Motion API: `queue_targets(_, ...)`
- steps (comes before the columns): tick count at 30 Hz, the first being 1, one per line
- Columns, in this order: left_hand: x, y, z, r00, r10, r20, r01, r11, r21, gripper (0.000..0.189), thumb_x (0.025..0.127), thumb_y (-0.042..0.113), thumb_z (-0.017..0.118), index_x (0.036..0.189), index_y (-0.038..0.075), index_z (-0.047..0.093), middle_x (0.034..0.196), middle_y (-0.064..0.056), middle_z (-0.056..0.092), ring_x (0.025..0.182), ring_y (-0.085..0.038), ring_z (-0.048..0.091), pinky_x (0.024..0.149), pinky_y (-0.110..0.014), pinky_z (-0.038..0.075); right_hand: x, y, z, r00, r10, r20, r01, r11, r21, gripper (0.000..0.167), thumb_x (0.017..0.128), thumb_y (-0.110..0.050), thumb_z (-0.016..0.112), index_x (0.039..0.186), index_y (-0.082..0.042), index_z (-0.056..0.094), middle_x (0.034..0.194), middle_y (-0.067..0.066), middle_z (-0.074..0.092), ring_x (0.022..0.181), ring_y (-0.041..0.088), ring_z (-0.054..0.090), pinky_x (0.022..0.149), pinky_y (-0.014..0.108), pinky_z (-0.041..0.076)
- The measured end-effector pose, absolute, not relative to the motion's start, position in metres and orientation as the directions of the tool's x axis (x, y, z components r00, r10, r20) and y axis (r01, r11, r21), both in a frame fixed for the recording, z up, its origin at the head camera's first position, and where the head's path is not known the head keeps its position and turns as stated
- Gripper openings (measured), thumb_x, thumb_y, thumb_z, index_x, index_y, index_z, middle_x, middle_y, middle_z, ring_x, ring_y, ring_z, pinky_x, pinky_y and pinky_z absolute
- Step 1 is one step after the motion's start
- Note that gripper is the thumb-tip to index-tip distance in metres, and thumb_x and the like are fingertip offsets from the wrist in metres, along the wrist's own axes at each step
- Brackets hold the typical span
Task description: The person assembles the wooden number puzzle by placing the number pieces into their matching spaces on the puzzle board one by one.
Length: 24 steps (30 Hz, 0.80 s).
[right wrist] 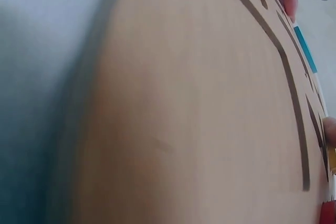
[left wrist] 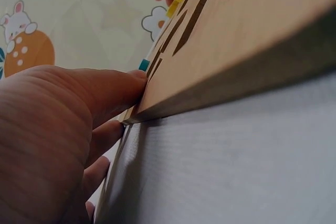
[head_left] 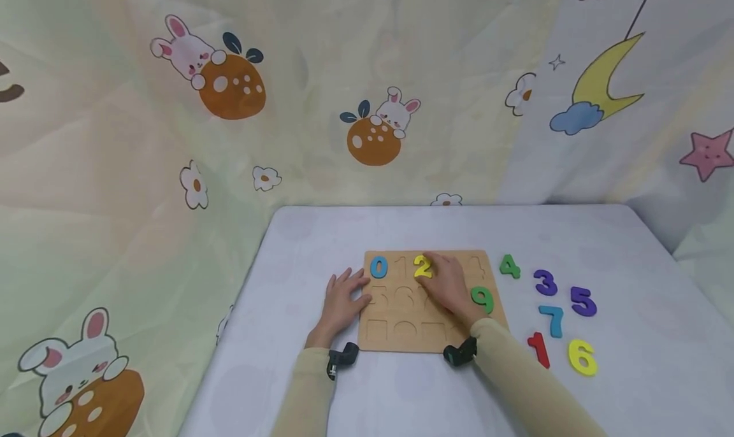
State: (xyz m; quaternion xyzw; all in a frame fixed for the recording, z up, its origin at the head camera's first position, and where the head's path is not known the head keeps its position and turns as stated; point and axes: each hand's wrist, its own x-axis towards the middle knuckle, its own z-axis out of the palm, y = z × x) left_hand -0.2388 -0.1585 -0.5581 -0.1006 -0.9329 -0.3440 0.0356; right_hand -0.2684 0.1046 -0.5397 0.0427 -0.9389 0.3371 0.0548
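A wooden number puzzle board (head_left: 404, 341) lies on the table. My right hand (head_left: 450, 284) pinches a yellow number 2 (head_left: 422, 266) between thumb and fingers, over the board's top row. The left hand (head_left: 341, 302) rests on the board's left edge, fingers spread; its thumb (left wrist: 118, 90) lies on the board in the left wrist view. A blue number 0 (head_left: 378, 267) sits at the top left of the board, a green number 9 (head_left: 482, 299) on its right side. In the right wrist view a red piece (right wrist: 328, 213) shows at the edge, mostly cut off.
To the right of the board lie loose numbers: green 4 (head_left: 510, 266), purple 3 (head_left: 545, 283), purple 5 (head_left: 583, 301), blue 7 (head_left: 552, 321), red 1 (head_left: 538, 350) and yellow 6 (head_left: 582, 358). A white cloth covers the table (head_left: 401, 392). Printed curtains (head_left: 309, 106) hang behind it.
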Motion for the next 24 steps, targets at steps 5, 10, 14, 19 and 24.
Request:
queue_targets(5, -0.241, -0.157, -0.559, -0.977, 0.164, 0.139, 0.215, 0.75, 0.625, 0.039, 0.091, 0.029, 0.07, 0.128, 0.019, 0.064, 0.149, 0.005, 0.047, 0.146, -0.02, 0.027, 0.123, -0.044, 0.001, -0.27, 0.107, -0.54, -0.983, -0.059, 0.172, -0.154, 0.772, -0.616, 0.061, 0.084, -0.025, 0.077, 0.138, -0.006, 0.053, 0.134, 0.015, 0.058, 0.125, 0.034, 0.048, 0.112, 0.05, 0.031)
queue_targets(10, -0.241, -0.155, -0.56, -0.979, 0.155, 0.136, 0.206, 0.762, 0.615, 0.033, 0.095, 0.023, 0.065, 0.128, 0.02, 0.064, 0.148, 0.005, 0.048, 0.146, -0.021, 0.028, 0.123, -0.045, 0.002, -0.269, 0.11, -0.541, -0.982, -0.062, 0.178, -0.161, 0.764, -0.624, 0.062, 0.083, -0.024, 0.078, 0.138, -0.006, 0.054, 0.135, 0.014, 0.059, 0.126, 0.034, 0.048, 0.115, 0.049, 0.028)
queue_targets(14, -0.24, -0.154, -0.56, -0.978, 0.151, 0.146, 0.209, 0.757, 0.62, 0.034, 0.095, 0.02, 0.063, 0.129, 0.017, 0.063, 0.147, 0.003, 0.049, 0.145, -0.023, 0.029, 0.123, -0.046, 0.003, -0.268, 0.111, -0.541, -0.982, -0.066, 0.179, -0.167, 0.753, -0.637, 0.063, 0.084, -0.023, 0.077, 0.139, -0.006, 0.053, 0.135, 0.014, 0.059, 0.126, 0.034, 0.049, 0.112, 0.05, 0.032)
queue_targets(19, -0.24, -0.154, -0.56, -0.976, 0.155, 0.155, 0.218, 0.756, 0.617, 0.036, 0.095, 0.019, 0.062, 0.131, 0.015, 0.062, 0.147, 0.003, 0.05, 0.145, -0.023, 0.03, 0.123, -0.047, 0.004, -0.265, 0.116, -0.538, -0.987, -0.064, 0.148, -0.146, 0.749, -0.647, 0.061, 0.086, -0.022, 0.073, 0.141, -0.007, 0.05, 0.14, 0.014, 0.054, 0.131, 0.036, 0.044, 0.111, 0.053, 0.036)
queue_targets(24, -0.24, -0.157, -0.558, -0.975, 0.156, 0.156, 0.22, 0.755, 0.618, 0.036, 0.095, 0.017, 0.062, 0.131, 0.014, 0.062, 0.147, 0.003, 0.05, 0.145, -0.023, 0.03, 0.123, -0.047, 0.004, -0.261, 0.127, -0.529, -0.988, -0.046, 0.146, -0.133, 0.729, -0.671, 0.055, 0.09, -0.021, 0.069, 0.14, -0.007, 0.051, 0.141, 0.016, 0.053, 0.133, 0.036, 0.044, 0.109, 0.055, 0.038)
